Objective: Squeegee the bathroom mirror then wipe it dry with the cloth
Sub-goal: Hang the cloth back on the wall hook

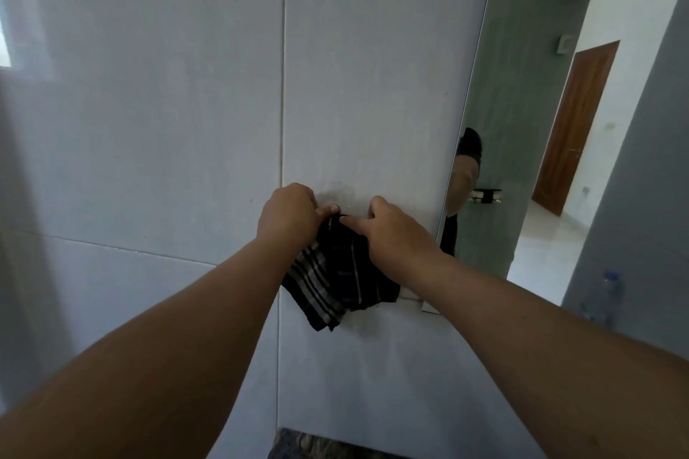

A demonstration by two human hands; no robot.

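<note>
Tiled wall [149,123]: pale grey tiles are seen across the left and centre; a vertical grout line runs down just left of the hands.
Left hand [289,214]: held against the wall at centre; the fingers are curled together and the upper edge of the cloth is pinched between thumb and fingers.
Cloth [335,279]: a dark cloth with pale stripes is held at its top by both hands; it hangs flat against the wall, below and between the hands.
Right hand [395,231]: placed just right of the left hand; the fingers are bent and closed on the top edge of the cloth.
Mirror [496,123]: mounted just right of the hands; only its left part is shown, at an oblique angle. An arm and a dark cloth are reflected in it.
Plastic bottle [606,296]: seen at the far right, near the right forearm; blurred.
Wooden door [576,127]: visible at the right, behind an opening.
</note>
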